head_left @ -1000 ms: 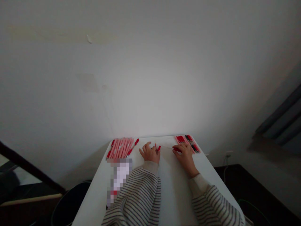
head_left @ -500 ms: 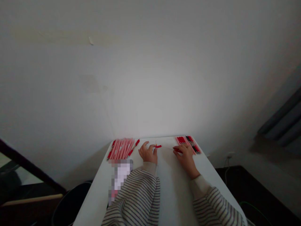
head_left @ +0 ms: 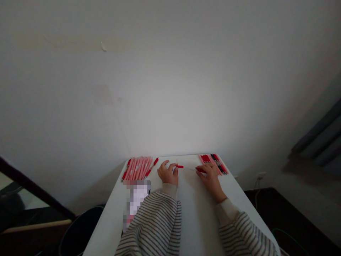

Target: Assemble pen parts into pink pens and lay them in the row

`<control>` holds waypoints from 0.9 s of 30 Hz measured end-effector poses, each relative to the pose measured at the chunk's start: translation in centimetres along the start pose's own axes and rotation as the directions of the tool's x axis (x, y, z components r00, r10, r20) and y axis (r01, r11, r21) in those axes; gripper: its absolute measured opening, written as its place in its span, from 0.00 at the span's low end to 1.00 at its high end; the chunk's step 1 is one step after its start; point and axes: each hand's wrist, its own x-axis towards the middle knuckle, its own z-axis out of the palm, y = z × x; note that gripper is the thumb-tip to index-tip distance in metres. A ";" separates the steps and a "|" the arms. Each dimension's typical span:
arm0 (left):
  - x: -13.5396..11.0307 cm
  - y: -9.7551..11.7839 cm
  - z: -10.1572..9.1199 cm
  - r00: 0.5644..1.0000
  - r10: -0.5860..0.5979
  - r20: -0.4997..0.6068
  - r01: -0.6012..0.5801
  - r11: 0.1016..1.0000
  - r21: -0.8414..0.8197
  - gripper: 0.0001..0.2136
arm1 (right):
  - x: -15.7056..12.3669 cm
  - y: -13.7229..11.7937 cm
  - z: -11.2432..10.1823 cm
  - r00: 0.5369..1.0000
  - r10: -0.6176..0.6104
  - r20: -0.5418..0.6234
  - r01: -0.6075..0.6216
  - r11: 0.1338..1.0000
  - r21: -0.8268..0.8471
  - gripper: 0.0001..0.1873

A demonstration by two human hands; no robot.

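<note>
Both my hands rest on a white table near its far edge. My left hand pinches a small red pen part between thumb and fingers. My right hand is closed on another red piece at its fingertips. A thin pale rod seems to run between the two red pieces. A fan of pink and red pens lies left of my left hand. A smaller batch of red and black pens lies just beyond my right hand.
A blurred-out rectangular item lies on the table's left side, next to my left sleeve. A dark round bin stands on the floor at the left. A bare wall rises right behind the table. A cable and socket are at the right.
The red part in my left hand has turned from pointing up to lying sideways, toward my right hand. Both hands stay in much the same place.
</note>
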 end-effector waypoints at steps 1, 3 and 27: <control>0.0 0.0 0.0 1.000 0.007 0.002 -0.007 1.000 0.003 0.09 | 0.0 0.0 0.0 1.000 -0.005 0.003 0.005 1.000 0.007 0.11; -0.1 0.2 -0.1 1.000 0.015 0.007 -0.015 1.000 0.010 0.09 | 0.0 0.1 0.0 1.000 -0.013 0.008 0.013 1.000 0.019 0.10; -0.5 1.1 -0.5 0.995 0.038 0.088 -0.037 0.999 -0.013 0.07 | 0.0 -0.2 0.2 0.997 -0.063 0.035 0.060 0.995 0.082 0.11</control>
